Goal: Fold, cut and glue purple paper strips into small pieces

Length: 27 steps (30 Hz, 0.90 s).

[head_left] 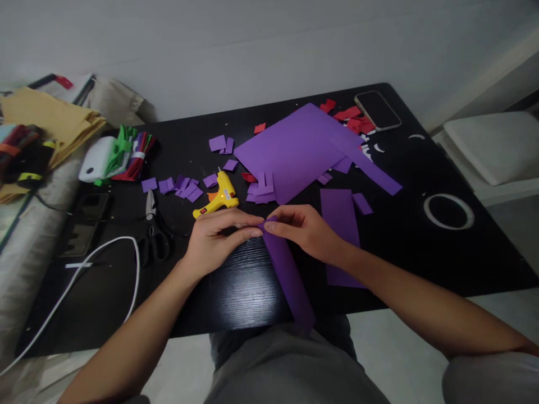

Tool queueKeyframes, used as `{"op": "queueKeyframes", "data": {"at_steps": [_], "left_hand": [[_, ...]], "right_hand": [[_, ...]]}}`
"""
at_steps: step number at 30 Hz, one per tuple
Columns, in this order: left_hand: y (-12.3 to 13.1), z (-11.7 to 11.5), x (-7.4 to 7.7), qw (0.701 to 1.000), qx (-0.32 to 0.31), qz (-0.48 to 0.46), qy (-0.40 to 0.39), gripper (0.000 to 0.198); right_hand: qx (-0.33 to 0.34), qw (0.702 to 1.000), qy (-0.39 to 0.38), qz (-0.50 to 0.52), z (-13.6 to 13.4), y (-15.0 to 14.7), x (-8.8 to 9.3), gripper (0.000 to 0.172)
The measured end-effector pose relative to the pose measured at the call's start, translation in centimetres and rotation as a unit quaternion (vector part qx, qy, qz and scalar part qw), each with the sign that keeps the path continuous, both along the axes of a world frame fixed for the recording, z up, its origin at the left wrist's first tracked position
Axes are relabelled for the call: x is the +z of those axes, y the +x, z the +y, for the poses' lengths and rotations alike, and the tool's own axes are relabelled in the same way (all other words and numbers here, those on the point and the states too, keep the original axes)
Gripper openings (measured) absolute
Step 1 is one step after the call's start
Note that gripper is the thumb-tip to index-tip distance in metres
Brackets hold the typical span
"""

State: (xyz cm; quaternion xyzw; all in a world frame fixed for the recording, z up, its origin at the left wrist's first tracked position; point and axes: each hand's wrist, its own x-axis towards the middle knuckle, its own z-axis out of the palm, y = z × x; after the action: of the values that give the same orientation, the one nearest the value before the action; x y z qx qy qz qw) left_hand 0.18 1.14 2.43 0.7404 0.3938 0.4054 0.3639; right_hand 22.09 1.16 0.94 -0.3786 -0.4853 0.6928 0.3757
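A long purple paper strip (290, 276) runs from my fingers down over the table's front edge. At its far end, my left hand (223, 233) pinches it between thumb and fingers. My right hand (305, 230) grips the same end from the other side, fingers curled, the two hands' tips almost meeting. Just beyond my left hand lies a yellow glue gun (219, 197). Small purple paper pieces (261, 189) are stacked near it, in front of a large purple sheet (295, 148). Partly behind my right forearm is a purple paper rectangle (341, 224).
Black scissors (156, 233) and a white cable (137, 269) lie to the left. More purple pieces (185, 188) are scattered behind them. A phone (378, 110) and red paper scraps (356, 119) sit at the back right. A white ring (448, 212) lies on the right.
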Motion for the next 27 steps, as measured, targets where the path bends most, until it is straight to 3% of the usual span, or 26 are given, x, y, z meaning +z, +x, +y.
{"op": "queueKeyframes", "data": {"at_steps": [12,21,27], "left_hand": [[0.1,-0.03,-0.04,1.0,0.009,-0.004,-0.016,0.015],[0.12,0.2,-0.34,0.999,-0.019,-0.024,0.025,0.019],[-0.01,0.11,-0.06,0.998,-0.02,-0.035,-0.049,0.014]], "right_hand": [[0.0,1.0,0.001,0.001,-0.06,0.01,0.27,0.016],[-0.002,1.0,-0.001,0.006,-0.05,-0.03,0.11,0.021],[-0.005,1.0,0.005,-0.001,0.08,-0.01,0.02,0.022]]}}
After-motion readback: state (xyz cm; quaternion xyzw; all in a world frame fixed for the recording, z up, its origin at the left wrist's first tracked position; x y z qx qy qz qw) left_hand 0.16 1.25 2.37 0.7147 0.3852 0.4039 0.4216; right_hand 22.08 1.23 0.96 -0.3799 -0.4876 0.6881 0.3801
